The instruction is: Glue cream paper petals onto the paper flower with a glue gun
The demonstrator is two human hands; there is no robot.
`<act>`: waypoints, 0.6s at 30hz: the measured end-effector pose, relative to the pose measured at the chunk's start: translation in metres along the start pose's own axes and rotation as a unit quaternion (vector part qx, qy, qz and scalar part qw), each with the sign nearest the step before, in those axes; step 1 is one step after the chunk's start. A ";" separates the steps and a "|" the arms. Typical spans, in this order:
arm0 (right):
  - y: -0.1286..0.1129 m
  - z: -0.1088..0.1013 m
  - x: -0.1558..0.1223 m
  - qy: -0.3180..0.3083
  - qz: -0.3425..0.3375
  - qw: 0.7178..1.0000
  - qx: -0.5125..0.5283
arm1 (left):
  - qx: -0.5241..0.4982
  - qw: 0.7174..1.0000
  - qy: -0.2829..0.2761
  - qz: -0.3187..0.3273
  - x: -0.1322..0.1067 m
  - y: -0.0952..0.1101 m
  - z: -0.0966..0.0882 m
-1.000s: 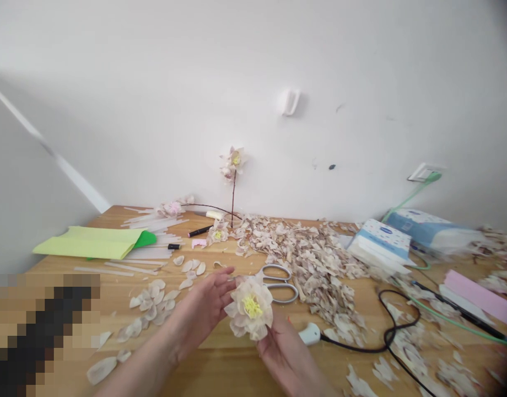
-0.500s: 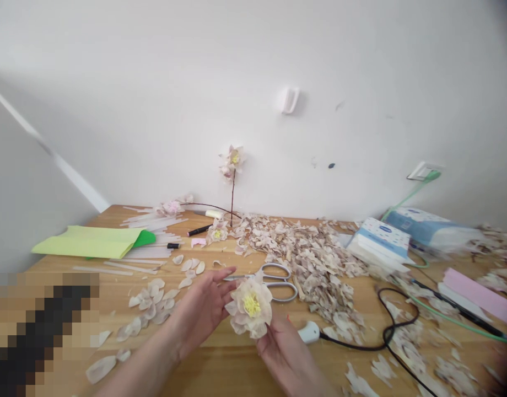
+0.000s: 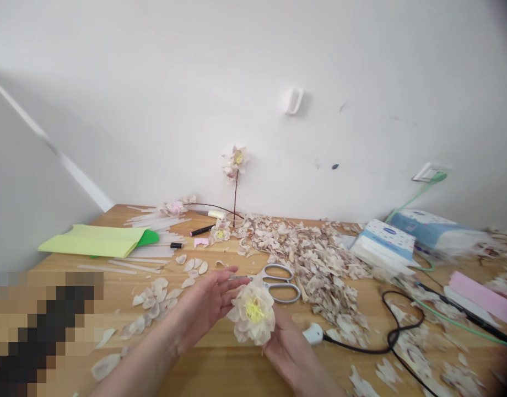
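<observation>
1 head camera faces forward-down over the hands point(image 3: 206, 300).

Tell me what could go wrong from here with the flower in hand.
The right hand might crease the thin-petalled flower it holds if it squeezes. The open left hand overlaps the scissors in view, so it could catch a blade if lowered; the gap is unclear. The white tool beside the right hand, trailing a looped black cord, could be knocked or dragged.

Bare forearms point(image 3: 144, 353) are angled inward from below; the left hand point(image 3: 208, 298) is held open, fingers point(image 3: 236, 284) extended, while the right hand point(image 3: 289, 350) is positioned opposite, its fingertips hidden.
</observation>
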State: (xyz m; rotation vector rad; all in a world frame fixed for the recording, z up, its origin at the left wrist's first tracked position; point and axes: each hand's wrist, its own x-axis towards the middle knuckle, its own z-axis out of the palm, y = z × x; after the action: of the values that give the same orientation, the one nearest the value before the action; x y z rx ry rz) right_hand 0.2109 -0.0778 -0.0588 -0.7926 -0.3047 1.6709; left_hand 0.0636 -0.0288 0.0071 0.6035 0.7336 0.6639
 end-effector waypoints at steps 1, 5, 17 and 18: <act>0.000 -0.001 0.000 0.002 -0.003 1.000 -0.002 | 0.007 1.000 0.008 -0.001 0.001 0.000 0.000; 0.001 -0.004 0.002 0.013 -0.015 1.000 -0.011 | 0.029 0.998 0.049 0.000 0.006 -0.005 0.004; -0.004 0.001 -0.002 -0.011 0.012 1.000 0.008 | 0.063 0.989 0.000 0.133 0.018 -0.021 -0.005; -0.004 0.000 -0.001 -0.009 0.008 1.000 0.011 | 0.095 0.983 0.005 0.159 0.018 -0.021 -0.007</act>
State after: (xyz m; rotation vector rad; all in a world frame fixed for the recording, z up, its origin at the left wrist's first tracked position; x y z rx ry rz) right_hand 0.2138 -0.0779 -0.0563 -0.7655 -0.2918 1.6951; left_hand 0.0751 -0.0278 -0.0190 0.9064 0.7208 0.8980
